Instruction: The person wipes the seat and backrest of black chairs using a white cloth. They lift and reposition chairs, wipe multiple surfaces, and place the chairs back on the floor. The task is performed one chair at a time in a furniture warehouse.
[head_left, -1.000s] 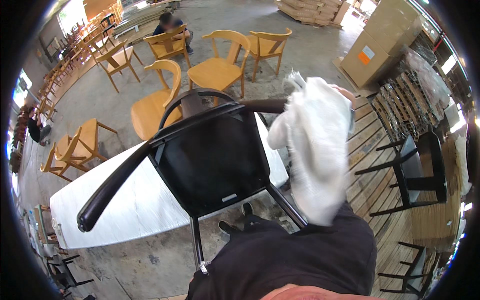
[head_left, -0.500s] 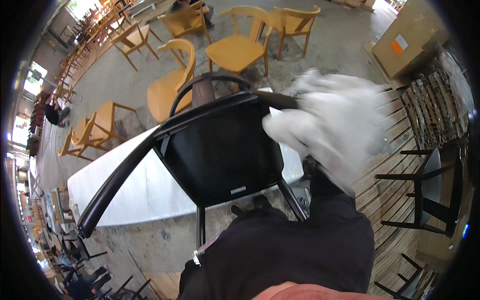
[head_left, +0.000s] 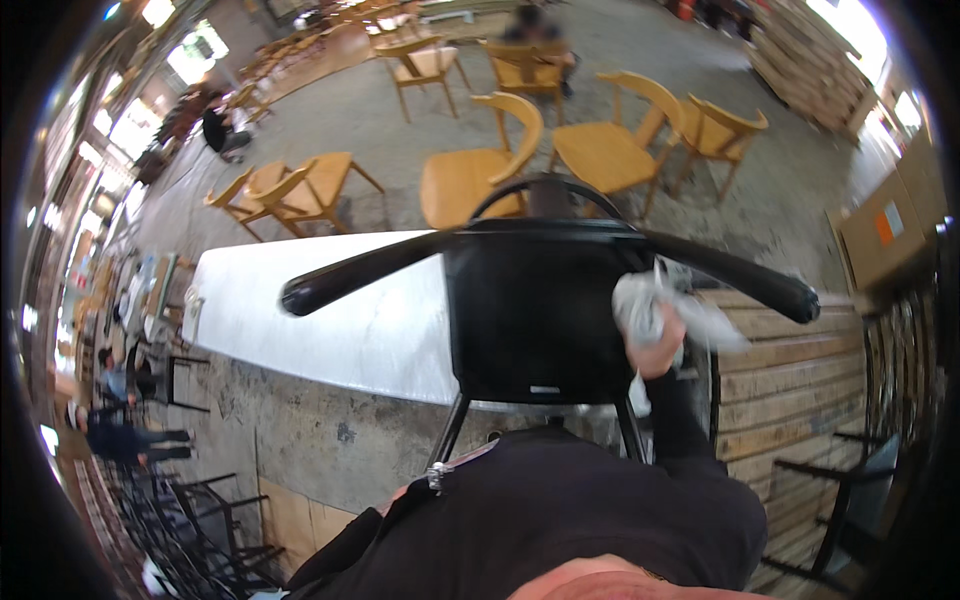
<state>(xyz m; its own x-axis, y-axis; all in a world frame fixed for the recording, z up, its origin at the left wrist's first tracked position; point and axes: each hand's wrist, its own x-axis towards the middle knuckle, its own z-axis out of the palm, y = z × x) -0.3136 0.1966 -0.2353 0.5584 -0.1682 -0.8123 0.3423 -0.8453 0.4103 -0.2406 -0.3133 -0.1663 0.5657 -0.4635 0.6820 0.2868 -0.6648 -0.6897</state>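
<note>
In front of me a black chair (head_left: 540, 310) stands at the long white-covered table (head_left: 330, 300). Its curved back is on the far side, and two dark arms spread out left and right. My right hand (head_left: 658, 348) is closed around a crumpled white cloth (head_left: 640, 305), at the right edge of the black seat. One loose end of the cloth is blurred and trails rightward. Only a small patch of my left hand (head_left: 397, 497) shows by my waist, beside the dark sleeve; its fingers are hidden.
Several light wooden chairs (head_left: 610, 150) stand beyond the table. Right of me are wooden slats (head_left: 790, 370), a cardboard box (head_left: 885, 225) and another dark chair (head_left: 850, 480). Dark chairs (head_left: 215, 520) crowd the lower left, near people (head_left: 135, 435). Another person (head_left: 535, 45) sits at the far side.
The view has turned, and the chair now appears squarer to me. My right hand and the cloth have come from the chair's far right corner to the seat's right edge.
</note>
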